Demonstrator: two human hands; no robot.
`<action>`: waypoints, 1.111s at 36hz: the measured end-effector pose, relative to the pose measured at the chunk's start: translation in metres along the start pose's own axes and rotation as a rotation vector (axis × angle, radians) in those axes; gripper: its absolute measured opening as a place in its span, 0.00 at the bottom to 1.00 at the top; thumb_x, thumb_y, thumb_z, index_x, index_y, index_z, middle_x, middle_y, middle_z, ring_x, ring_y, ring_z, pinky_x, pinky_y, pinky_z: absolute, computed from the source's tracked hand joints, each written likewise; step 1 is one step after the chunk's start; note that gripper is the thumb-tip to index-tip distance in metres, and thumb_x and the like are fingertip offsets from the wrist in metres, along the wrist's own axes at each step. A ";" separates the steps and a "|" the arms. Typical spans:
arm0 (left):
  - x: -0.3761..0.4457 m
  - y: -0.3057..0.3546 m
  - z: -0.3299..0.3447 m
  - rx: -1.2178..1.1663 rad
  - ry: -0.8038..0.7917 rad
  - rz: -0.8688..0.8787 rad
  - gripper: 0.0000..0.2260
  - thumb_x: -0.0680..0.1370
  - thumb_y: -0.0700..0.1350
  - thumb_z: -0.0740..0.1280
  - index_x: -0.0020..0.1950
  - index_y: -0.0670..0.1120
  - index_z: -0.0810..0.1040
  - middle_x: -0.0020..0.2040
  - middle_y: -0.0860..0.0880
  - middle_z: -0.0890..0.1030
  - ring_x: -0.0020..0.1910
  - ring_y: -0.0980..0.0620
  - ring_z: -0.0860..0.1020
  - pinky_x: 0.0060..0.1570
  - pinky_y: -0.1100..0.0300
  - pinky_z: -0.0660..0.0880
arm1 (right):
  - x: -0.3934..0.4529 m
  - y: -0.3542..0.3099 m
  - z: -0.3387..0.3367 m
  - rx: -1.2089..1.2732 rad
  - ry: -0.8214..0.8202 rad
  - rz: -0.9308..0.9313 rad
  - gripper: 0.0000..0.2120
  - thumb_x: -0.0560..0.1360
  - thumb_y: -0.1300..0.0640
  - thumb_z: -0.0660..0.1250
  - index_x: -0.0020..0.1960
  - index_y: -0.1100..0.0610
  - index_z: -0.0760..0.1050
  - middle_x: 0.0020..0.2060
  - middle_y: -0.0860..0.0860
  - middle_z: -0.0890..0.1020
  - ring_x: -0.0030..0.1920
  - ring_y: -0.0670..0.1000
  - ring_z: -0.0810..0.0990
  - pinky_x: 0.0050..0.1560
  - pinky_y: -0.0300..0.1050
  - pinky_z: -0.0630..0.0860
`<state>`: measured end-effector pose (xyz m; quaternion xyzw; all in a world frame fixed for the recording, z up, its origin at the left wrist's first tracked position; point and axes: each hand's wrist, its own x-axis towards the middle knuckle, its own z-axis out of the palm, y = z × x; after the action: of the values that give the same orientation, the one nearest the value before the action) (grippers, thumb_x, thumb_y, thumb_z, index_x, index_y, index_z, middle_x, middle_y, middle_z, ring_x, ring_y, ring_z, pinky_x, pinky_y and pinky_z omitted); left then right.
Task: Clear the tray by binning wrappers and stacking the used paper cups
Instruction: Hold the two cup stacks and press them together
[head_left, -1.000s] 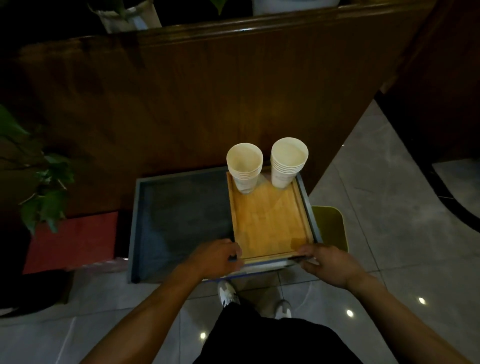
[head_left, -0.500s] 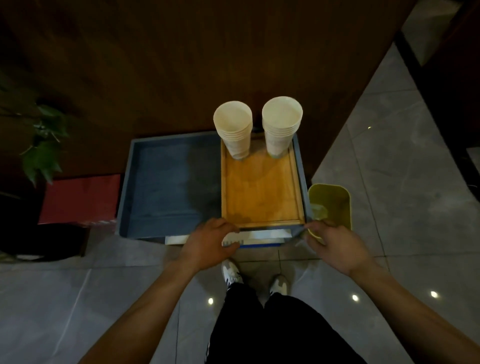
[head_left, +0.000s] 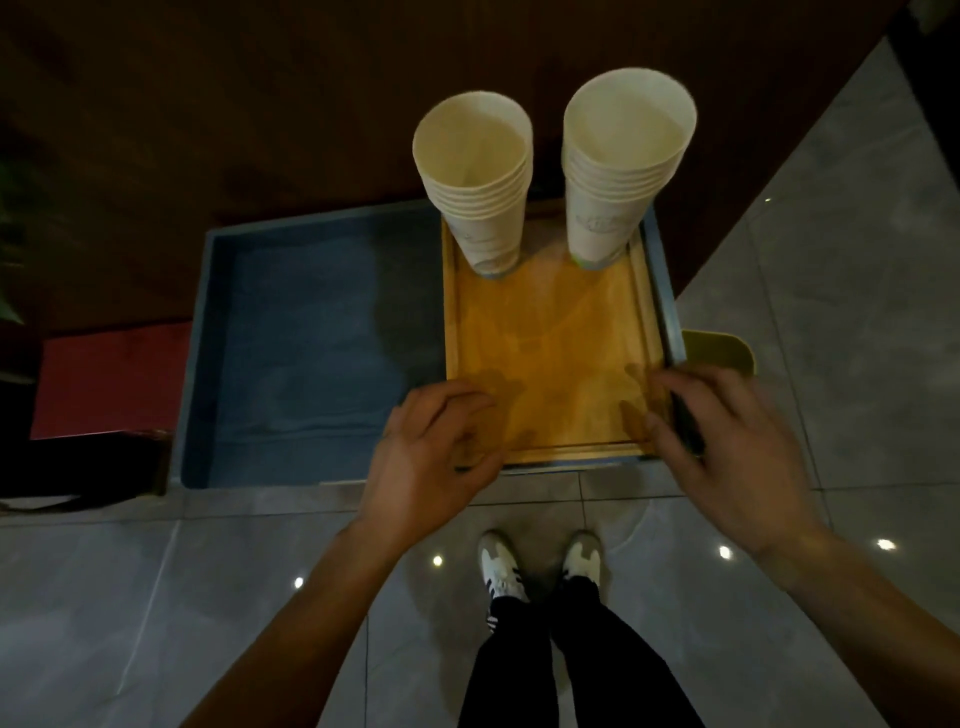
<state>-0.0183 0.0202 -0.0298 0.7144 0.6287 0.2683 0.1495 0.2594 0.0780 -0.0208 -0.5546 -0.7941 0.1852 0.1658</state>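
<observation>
Where the floor meets the dark wood panel, I see a red box (head_left: 106, 379) at the far left, with a blurred green leaf above it at the frame's edge. Next to it sits a blue bin (head_left: 291, 358), a shallow rectangular container whose left portion shows only its bare blue bottom. My left hand (head_left: 436, 457) hovers over the bin's near edge, fingers loosely curved and spread, gripping nothing; its fingertips reach toward the near left corner of the wooden tray (head_left: 545, 364), though I cannot tell if they touch it. That tray lies in the right part of the bin, its far edge toward the wood panel. On the tray's far left corner stands the left cup stack (head_left: 478, 176), several nested paper cups, upright, mouth open upward. On the far right corner stands the right cup stack (head_left: 623, 161), also upright and nested, apart from the first stack. The tray's middle and near part show bare wood. My right hand (head_left: 727, 441) is at the tray's near right corner, fingers spread and relaxed, blurred; it holds nothing that I can make out. Just beyond it, beside the bin's right wall, a yellow waste bin (head_left: 719, 351) peeks out. Below, on the grey tiled floor (head_left: 857, 312), are my white shoes (head_left: 540, 564).
</observation>
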 end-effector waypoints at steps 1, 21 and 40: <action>0.005 -0.003 0.002 -0.006 0.015 -0.001 0.22 0.74 0.58 0.70 0.61 0.45 0.80 0.61 0.49 0.77 0.58 0.50 0.76 0.53 0.50 0.77 | 0.006 0.001 0.001 0.014 0.009 -0.001 0.21 0.77 0.43 0.58 0.66 0.50 0.71 0.60 0.53 0.75 0.56 0.58 0.74 0.51 0.55 0.74; 0.133 -0.051 0.026 -0.356 0.265 -0.385 0.45 0.61 0.61 0.78 0.71 0.49 0.60 0.67 0.50 0.68 0.68 0.51 0.67 0.68 0.48 0.69 | 0.151 0.033 0.029 0.477 0.059 0.092 0.51 0.59 0.38 0.77 0.73 0.41 0.52 0.72 0.49 0.64 0.73 0.50 0.61 0.72 0.55 0.64; 0.157 -0.047 0.037 -0.287 0.244 -0.472 0.39 0.59 0.63 0.78 0.60 0.63 0.57 0.63 0.58 0.72 0.66 0.54 0.69 0.69 0.40 0.63 | 0.186 0.031 0.030 0.628 -0.071 0.096 0.48 0.63 0.56 0.80 0.76 0.47 0.56 0.70 0.43 0.69 0.70 0.45 0.65 0.67 0.44 0.67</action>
<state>-0.0251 0.1857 -0.0551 0.4829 0.7463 0.3959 0.2304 0.2093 0.2597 -0.0516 -0.5063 -0.6764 0.4482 0.2920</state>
